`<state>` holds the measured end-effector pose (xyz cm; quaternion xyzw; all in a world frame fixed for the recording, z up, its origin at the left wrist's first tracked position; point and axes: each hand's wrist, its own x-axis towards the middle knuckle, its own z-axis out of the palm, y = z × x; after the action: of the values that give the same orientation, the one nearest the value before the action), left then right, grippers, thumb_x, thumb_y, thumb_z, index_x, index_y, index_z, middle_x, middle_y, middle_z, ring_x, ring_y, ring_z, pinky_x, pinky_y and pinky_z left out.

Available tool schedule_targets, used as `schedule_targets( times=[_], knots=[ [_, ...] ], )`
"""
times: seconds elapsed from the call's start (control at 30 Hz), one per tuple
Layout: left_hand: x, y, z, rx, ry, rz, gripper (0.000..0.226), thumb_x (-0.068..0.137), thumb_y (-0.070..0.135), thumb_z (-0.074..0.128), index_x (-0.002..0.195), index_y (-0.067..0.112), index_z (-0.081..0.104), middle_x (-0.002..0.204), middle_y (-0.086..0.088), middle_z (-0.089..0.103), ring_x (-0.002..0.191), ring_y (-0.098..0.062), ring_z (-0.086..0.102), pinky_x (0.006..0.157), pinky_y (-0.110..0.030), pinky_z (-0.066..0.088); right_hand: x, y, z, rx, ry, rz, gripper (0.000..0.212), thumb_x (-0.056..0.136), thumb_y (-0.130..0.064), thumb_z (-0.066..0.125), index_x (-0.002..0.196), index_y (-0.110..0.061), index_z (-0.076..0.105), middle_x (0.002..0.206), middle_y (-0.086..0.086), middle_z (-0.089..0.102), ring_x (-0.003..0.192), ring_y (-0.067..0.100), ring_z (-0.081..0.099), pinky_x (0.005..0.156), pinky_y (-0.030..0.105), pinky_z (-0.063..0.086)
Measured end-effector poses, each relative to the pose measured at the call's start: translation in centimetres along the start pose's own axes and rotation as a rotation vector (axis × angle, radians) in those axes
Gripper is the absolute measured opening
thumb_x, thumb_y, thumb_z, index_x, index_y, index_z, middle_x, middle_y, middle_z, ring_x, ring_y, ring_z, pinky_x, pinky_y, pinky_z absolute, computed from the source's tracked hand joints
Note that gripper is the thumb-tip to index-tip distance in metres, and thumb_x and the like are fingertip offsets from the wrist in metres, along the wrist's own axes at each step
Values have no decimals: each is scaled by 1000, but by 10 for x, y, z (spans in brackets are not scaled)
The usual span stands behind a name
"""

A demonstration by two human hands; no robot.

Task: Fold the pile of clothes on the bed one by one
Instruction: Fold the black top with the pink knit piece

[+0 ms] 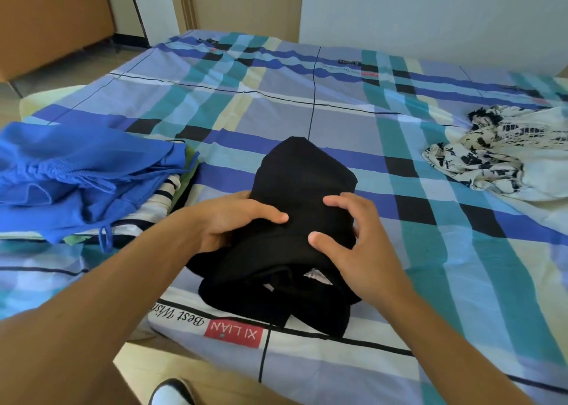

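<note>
Folding the black garment (pixel 301 174), half-bundled near-centre on the bed (pixel 430 251) | left hand (pixel 233 220) grips its left edge, thumb on top | right hand (pixel 353 244) spread-fingered, curled over its right side | blue garment (pixel 76 177) lies loosely atop a striped piece (pixel 163 195) at left, done-or-not unclear | patterned garment (pixel 491 155) crumpled at right, likely not yet folded

Hands, two: left hand (pixel 233 220), right hand (pixel 347 244). Black garment (pixel 301 174), one. Blue garment (pixel 76 171), one. Under it a striped piece (pixel 163 194), one; green piece (pixel 188 161), at least one; rest hidden. Print garment (pixel 498 155), one. Bed (pixel 338 97), one. Shoe (pixel 172 392), one.
</note>
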<state>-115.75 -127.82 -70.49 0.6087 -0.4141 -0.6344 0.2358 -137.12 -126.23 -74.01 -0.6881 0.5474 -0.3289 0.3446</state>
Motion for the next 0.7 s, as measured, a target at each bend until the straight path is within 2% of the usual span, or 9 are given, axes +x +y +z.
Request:
schedule_targets(
  times=[0.13,0.27,0.33,0.4,0.43,0.5,0.57,0.63,0.7],
  knots=[
    [4,3,14,-261,-98,17,36,74,20,68,109,11,71,100,-10,77,80,-23,75,67,-31,61,-5,0,-7,137,114,-11,48,84,-29,74,127,-41,55,138,-21,45,129,-3,43,111,30,40],
    [18,-1,29,-277,-112,-71,38,78,29,70,108,7,73,103,-12,76,84,-25,73,82,-35,59,-5,4,-18,32,126,25,46,88,-33,70,130,-40,54,149,-18,36,136,-2,35,107,20,30],
    [23,3,30,-79,-26,-105,40,83,33,70,116,10,70,105,-11,76,92,-26,72,94,-40,55,-7,9,-14,-118,61,51,52,90,-39,66,138,-41,47,158,-15,23,144,5,25,109,22,24],
    [28,7,29,223,153,-27,56,84,33,70,135,16,53,121,-8,67,107,-27,65,99,-41,50,-12,13,-6,-245,0,9,61,93,-47,59,148,-42,34,163,-16,6,151,9,8,120,33,19],
    [30,6,29,429,280,76,69,84,29,70,145,20,38,133,-8,57,115,-28,58,99,-40,47,-15,13,-1,-296,-37,-19,64,95,-51,55,152,-42,27,165,-16,-3,153,9,-2,123,38,14],
    [27,3,32,838,548,505,83,86,16,62,155,23,18,152,-8,34,134,-29,41,105,-43,41,-16,11,6,-383,-95,-54,69,97,-53,52,156,-41,17,165,-14,-13,151,9,-17,124,41,5],
    [27,-1,39,956,498,851,70,92,21,50,157,25,22,162,-1,21,149,-23,19,119,-44,26,-12,6,5,-344,-97,-50,72,97,-50,53,157,-37,16,166,-13,-8,152,8,-14,125,39,5],
    [38,-10,44,1020,347,803,62,98,48,25,158,31,20,167,7,7,154,-16,-2,124,-46,9,-6,2,-2,-140,-20,21,67,98,-43,54,156,-32,23,166,-13,8,152,5,4,123,31,12],
    [49,-22,46,1154,288,631,82,86,73,5,159,35,5,167,10,-5,152,-13,-15,123,-54,2,-2,7,-6,10,12,111,57,102,-46,41,156,-35,24,165,-17,11,150,0,9,119,23,12]
  ],
)
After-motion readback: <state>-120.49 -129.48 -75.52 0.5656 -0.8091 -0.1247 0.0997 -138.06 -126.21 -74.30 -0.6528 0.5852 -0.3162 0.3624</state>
